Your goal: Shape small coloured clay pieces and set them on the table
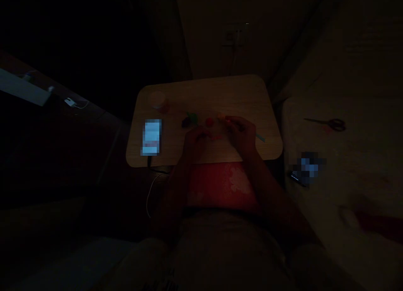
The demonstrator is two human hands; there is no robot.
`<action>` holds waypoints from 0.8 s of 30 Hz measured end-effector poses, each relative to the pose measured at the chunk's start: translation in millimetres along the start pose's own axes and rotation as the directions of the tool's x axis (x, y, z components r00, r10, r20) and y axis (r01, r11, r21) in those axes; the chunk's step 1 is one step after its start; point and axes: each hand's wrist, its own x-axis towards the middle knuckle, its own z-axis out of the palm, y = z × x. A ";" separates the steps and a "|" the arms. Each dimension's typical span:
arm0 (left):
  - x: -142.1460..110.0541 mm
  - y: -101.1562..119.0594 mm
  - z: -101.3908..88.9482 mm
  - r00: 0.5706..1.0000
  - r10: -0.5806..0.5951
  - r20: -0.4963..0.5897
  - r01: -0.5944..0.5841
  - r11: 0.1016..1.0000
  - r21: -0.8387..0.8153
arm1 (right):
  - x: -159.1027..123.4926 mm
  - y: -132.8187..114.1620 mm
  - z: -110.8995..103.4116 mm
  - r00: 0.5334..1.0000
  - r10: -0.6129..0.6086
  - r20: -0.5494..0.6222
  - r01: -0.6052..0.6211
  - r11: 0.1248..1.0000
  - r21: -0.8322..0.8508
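Note:
In dim light, both hands rest over a small wooden table [179,150]. My left hand [197,140] is curled near the table's front edge, its fingertips beside a thin reddish strip [215,137]; what it pinches is too dark to make out. My right hand [242,133] has its fingers bent together, with a small orange-red bit at the fingertips that I cannot name. Between the hands and a little beyond lies a round red lump [209,121]. An orange piece [220,115] is just past my right fingertips. Left of them sit a green piece [193,118] and a dark lump [186,122].
A lit phone [151,136] lies at the table's left, with a pale round container [156,99] behind it. A pale blue stick [260,137] is by my right wrist. Scissors [335,124] and a blurred-out lit device [308,168] lie on the surface to the right.

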 end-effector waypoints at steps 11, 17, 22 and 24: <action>0.1 -0.9 0.0 1.000 0.010 0.007 -0.010 0.999 0.032 | -0.1 -5.0 -1.0 1.000 0.025 0.007 -0.024 0.995 -0.097; -0.1 -1.5 -0.3 1.000 0.031 -0.002 -0.031 1.000 -0.005 | 0.5 -6.1 0.4 0.999 0.036 -0.021 -0.038 0.995 -0.094; 0.6 0.7 -0.5 1.000 0.012 0.010 -0.012 1.000 0.010 | -0.1 -8.4 -0.8 1.000 -0.009 -0.012 0.008 0.996 -0.090; 0.7 1.9 -1.2 1.000 0.019 0.004 -0.019 1.000 0.017 | 0.5 -8.3 -2.0 0.999 -0.031 -0.011 0.030 0.994 -0.107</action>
